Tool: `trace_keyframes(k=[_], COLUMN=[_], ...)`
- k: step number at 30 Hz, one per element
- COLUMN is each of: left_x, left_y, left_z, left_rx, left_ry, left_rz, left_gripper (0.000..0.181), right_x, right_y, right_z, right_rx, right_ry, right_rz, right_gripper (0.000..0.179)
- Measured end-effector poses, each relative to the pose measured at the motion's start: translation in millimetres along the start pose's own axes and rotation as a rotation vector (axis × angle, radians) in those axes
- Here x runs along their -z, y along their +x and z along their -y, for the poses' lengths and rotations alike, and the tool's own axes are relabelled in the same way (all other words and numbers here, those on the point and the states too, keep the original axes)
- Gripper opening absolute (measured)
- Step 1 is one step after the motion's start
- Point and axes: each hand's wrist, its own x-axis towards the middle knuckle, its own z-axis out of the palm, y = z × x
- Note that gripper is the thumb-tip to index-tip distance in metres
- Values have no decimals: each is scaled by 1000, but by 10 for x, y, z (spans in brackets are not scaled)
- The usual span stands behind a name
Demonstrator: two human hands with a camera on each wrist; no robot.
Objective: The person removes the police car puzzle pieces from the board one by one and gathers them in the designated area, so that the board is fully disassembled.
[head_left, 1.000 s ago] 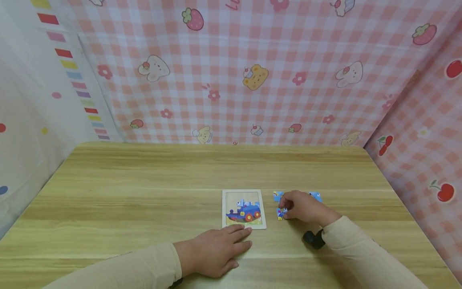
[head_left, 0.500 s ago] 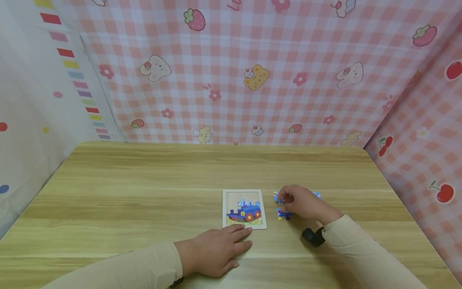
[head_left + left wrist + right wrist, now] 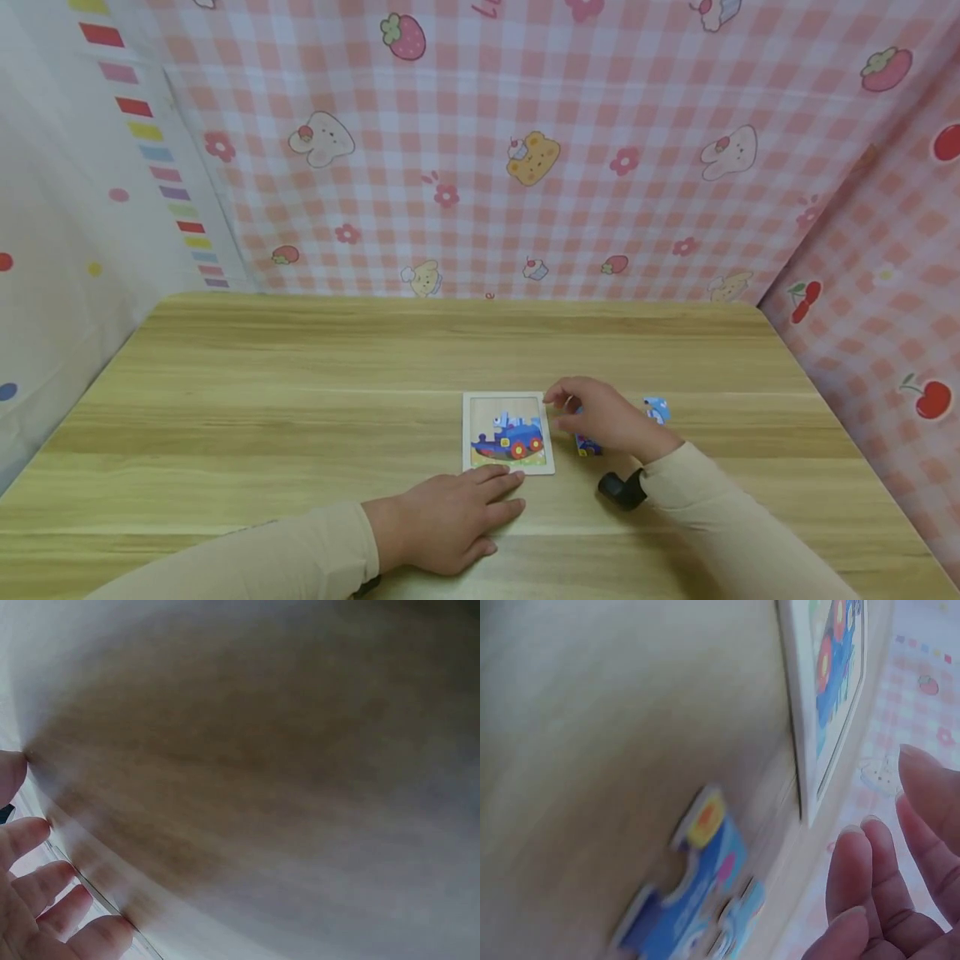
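Note:
In the head view, a pale wooden puzzle tray (image 3: pixel 547 454) holds a partly assembled blue train picture (image 3: pixel 517 437). My left hand (image 3: pixel 446 523) lies spread on the table, its fingertips touching the tray's near edge. At the tray's right edge hovers my right hand (image 3: pixel 603 417), its fingers loosely bent and a gap between thumb and forefinger. Nothing shows between those fingers in the right wrist view. A loose blue puzzle piece (image 3: pixel 588 447) lies partly under this hand. Farther right sits a light blue piece (image 3: pixel 657 408). The right wrist view shows another small piece (image 3: pixel 744 919) behind the nearer one.
The wooden table (image 3: pixel 315 367) reaches back to a pink checked cloth (image 3: pixel 480 233). Cloth hangs at both sides too. A black wrist camera (image 3: pixel 622 490) sits under my right wrist.
My right hand has moved left from over the loose pieces to the tray's right edge, uncovering more of the right-hand piece. My left hand has stayed at the tray's near edge.

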Motion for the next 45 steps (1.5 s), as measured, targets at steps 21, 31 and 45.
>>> trace_keyframes(k=[21,31,45], left_x=[3,4,-14], left_y=[-5,1,4], left_z=[0,5,-3], left_rx=[-15,-20,-15], left_ry=[52,43,52], left_rz=[-40,-28,-37], left_gripper=[50,50,50], right_x=[-216,-313,-355], right_y=[243,326,348], right_z=[219,274,327], right_rx=[-54,-70,-74], right_ry=[-4,-43,-62], right_rz=[50,85,101], right_gripper=[27,29,24])
